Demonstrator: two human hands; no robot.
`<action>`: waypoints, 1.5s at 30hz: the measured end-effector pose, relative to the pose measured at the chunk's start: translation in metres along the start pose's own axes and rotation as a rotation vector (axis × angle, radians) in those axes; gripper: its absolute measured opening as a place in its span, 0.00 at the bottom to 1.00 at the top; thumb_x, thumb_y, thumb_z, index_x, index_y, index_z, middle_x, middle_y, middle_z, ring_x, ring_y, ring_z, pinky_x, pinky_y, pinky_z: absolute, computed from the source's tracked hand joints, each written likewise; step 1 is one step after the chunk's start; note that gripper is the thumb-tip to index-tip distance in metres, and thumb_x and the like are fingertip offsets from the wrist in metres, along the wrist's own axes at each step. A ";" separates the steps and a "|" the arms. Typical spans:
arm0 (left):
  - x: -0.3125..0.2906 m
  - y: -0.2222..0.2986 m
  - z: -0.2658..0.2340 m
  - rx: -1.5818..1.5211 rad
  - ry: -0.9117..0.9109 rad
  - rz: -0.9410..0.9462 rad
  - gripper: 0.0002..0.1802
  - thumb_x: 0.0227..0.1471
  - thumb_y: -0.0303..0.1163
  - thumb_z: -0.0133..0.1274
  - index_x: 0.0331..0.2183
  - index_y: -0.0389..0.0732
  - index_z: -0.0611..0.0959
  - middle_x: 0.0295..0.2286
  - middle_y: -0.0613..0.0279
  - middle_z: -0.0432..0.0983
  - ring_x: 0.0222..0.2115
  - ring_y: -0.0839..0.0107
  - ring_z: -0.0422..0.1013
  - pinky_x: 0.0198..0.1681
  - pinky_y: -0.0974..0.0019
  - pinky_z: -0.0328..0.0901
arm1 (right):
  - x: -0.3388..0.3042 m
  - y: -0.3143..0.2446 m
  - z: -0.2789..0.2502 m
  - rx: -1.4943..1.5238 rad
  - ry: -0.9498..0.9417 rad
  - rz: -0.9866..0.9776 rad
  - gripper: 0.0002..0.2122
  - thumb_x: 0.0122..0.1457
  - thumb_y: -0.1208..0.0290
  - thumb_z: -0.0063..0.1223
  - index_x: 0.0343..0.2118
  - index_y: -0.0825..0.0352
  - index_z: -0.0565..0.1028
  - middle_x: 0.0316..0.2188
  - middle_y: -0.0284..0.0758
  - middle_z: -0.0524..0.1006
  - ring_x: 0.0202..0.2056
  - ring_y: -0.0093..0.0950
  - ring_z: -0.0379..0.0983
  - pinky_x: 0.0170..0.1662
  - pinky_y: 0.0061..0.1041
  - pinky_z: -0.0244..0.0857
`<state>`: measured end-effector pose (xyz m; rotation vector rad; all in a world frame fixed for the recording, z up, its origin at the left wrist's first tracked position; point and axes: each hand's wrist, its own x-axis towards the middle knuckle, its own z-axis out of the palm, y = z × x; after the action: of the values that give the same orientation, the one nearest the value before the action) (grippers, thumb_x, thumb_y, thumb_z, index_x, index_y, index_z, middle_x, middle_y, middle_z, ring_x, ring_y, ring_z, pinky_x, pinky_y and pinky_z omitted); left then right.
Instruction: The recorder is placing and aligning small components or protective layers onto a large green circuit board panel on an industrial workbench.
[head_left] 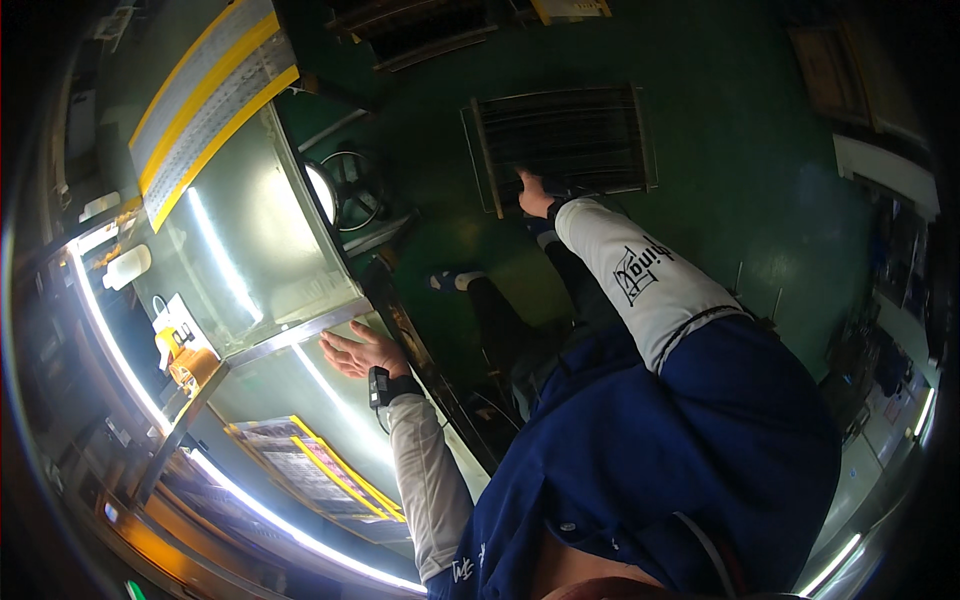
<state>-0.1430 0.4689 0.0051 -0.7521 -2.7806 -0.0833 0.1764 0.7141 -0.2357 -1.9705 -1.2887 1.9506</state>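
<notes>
My left hand (362, 352) hovers at the edge of a metal-topped bench (270, 200), palm partly turned up and fingers spread, holding nothing. A dark strap with a small box circles that wrist. My right hand (535, 194) reaches forward and down to the near side of a dark slatted rack (565, 135) with pale bars along its ends. Its fingers look curled by the rack's near edge; what they hold, if anything, is too dark to make out. Light sleeves cover both forearms.
A spoked handwheel (352, 190) sits beside the bench. On the bench lie a yellow-striped sheet (215, 100), a white bottle (127, 266), an orange tool (190, 362) and papers with yellow edging (315, 465). My shoe (455, 281) rests on the green floor (720, 130).
</notes>
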 end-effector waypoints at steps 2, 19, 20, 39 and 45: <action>0.006 0.028 0.006 -0.053 -0.012 0.025 0.41 0.68 0.65 0.36 0.70 0.49 0.65 0.65 0.56 0.64 0.65 0.50 0.60 0.66 0.43 0.54 | 0.016 0.003 -0.033 -0.526 0.216 -0.110 0.17 0.69 0.66 0.51 0.50 0.77 0.78 0.52 0.53 0.79 0.53 0.52 0.74 0.64 0.53 0.60; 0.011 0.050 0.004 -0.101 -0.059 0.024 0.40 0.68 0.63 0.39 0.71 0.49 0.63 0.66 0.53 0.62 0.66 0.47 0.58 0.66 0.41 0.53 | 0.091 0.051 -0.054 -0.817 0.331 -0.158 0.33 0.61 0.66 0.52 0.71 0.58 0.61 0.65 0.54 0.68 0.66 0.52 0.64 0.71 0.47 0.54; 0.007 0.038 0.002 -0.075 -0.063 0.011 0.40 0.68 0.63 0.39 0.71 0.49 0.63 0.66 0.54 0.62 0.66 0.47 0.58 0.67 0.41 0.53 | 0.080 0.039 -0.037 -0.855 0.277 -0.136 0.33 0.62 0.66 0.52 0.71 0.58 0.61 0.65 0.54 0.68 0.66 0.52 0.64 0.71 0.47 0.54; 0.008 0.042 -0.005 -0.111 -0.081 -0.027 0.41 0.68 0.63 0.41 0.70 0.47 0.64 0.67 0.51 0.61 0.66 0.46 0.56 0.67 0.41 0.52 | 0.073 -0.021 -0.060 -0.885 0.231 -0.234 0.32 0.62 0.66 0.52 0.70 0.64 0.61 0.64 0.55 0.69 0.65 0.53 0.66 0.69 0.46 0.56; 0.010 0.043 -0.003 -0.103 -0.070 -0.028 0.41 0.67 0.64 0.41 0.70 0.48 0.64 0.66 0.51 0.62 0.66 0.46 0.57 0.68 0.41 0.52 | 0.075 -0.024 -0.070 -0.851 0.250 -0.270 0.32 0.61 0.67 0.53 0.70 0.64 0.62 0.64 0.56 0.70 0.64 0.53 0.66 0.69 0.46 0.57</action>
<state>-0.1287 0.5108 0.0101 -0.7550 -2.8722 -0.2102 0.2121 0.8077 -0.2675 -2.0556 -2.3971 1.0495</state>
